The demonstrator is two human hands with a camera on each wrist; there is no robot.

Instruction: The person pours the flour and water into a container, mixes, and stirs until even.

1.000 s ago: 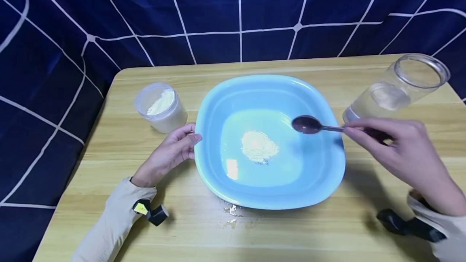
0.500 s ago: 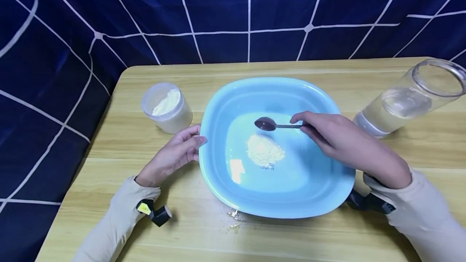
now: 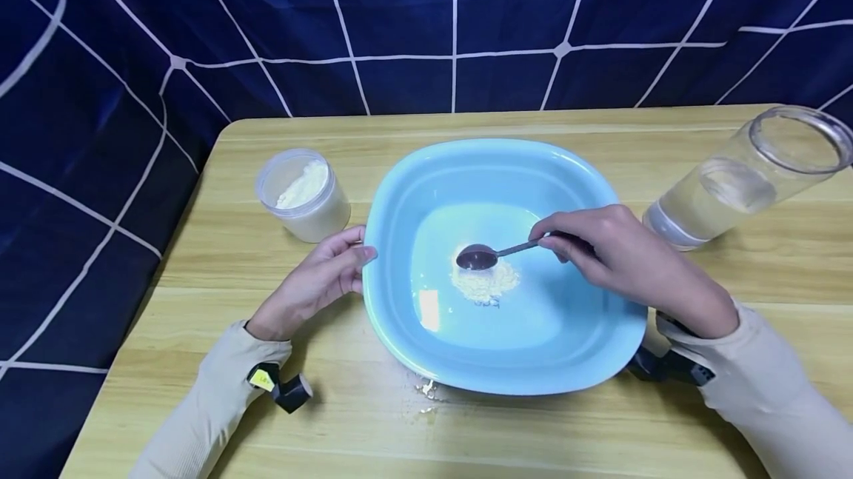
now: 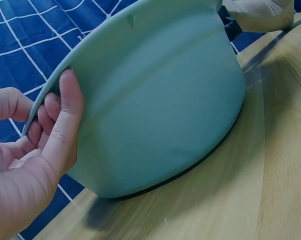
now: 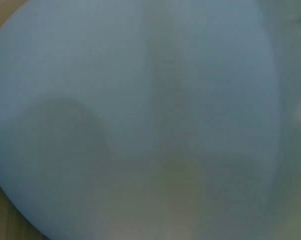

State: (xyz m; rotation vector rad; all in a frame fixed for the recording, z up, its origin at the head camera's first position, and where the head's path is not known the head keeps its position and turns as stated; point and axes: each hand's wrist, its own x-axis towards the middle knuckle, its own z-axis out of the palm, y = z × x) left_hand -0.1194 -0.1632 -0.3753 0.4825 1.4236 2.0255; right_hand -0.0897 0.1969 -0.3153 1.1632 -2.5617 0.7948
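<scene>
A light blue basin [image 3: 506, 360] stands mid-table, with a small heap of white powder [image 3: 489, 286] on its floor. My left hand [image 3: 316, 279] grips the basin's left rim, thumb on one side and fingers on the other, as the left wrist view shows against the outer wall [image 4: 160, 115]. Over the basin, my right hand [image 3: 606, 246] pinches the handle of a dark spoon [image 3: 477, 258]. The spoon's bowl is over the powder and hides part of it; whether it touches the powder I cannot tell. The right wrist view is filled by the blurred basin wall [image 5: 215, 90].
Left of the basin is a clear plastic jar [image 3: 313, 212] of white powder, its mouth uncovered. A tall glass jar [image 3: 726, 183] partly filled with clear liquid stands to the right. Small wet spots [image 3: 426, 390] mark the wooden table [image 3: 373, 434]. A dark blue curtain [image 3: 400, 20] hangs behind.
My right hand has come leftward from beside the glass jar to over the basin, and the spoon's bowl has lowered onto or just above the powder. My left hand keeps its grip.
</scene>
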